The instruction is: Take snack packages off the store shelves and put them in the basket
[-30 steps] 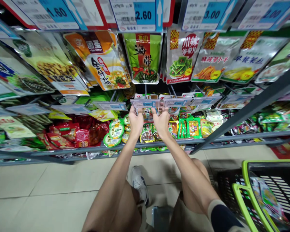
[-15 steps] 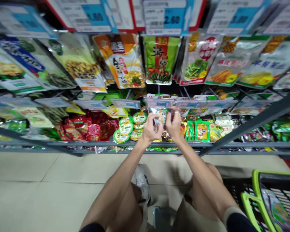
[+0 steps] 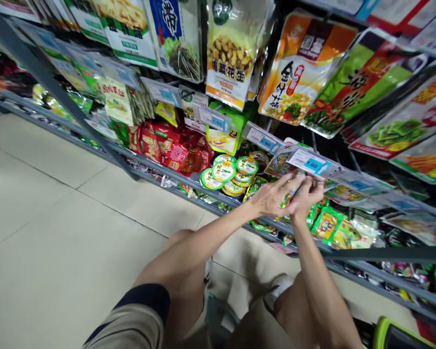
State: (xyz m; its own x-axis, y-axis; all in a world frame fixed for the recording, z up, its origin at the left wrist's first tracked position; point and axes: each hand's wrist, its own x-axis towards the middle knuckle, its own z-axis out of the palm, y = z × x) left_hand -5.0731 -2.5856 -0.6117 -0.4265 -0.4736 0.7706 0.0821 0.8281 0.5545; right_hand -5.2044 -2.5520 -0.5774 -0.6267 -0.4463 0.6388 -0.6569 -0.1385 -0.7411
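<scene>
In the head view my left hand (image 3: 276,196) and my right hand (image 3: 305,196) are close together at the lower shelf row, just under a price tag (image 3: 311,164) reading 1.60. The fingers of both are closed around a food packet (image 3: 285,199), of which only a small green, colourful part shows between them. A hanging food packet (image 3: 280,160) is just behind my left fingers. Left of my hands lie stacked round tubs (image 3: 224,170) with green and white lids. Green-edged packets (image 3: 327,224) lie right of my right hand.
Larger pouches (image 3: 305,68) hang on hooks above, over a row of price tags. Red packets (image 3: 170,150) lie left of the tubs. Dark shelf struts (image 3: 385,254) slope out on both sides. A green-rimmed basket (image 3: 383,332) stands on the floor at lower right.
The view has turned and tilted, so the shelf now slants down to the right. My hands have come closer together, and the packet between them is now mostly covered.
</scene>
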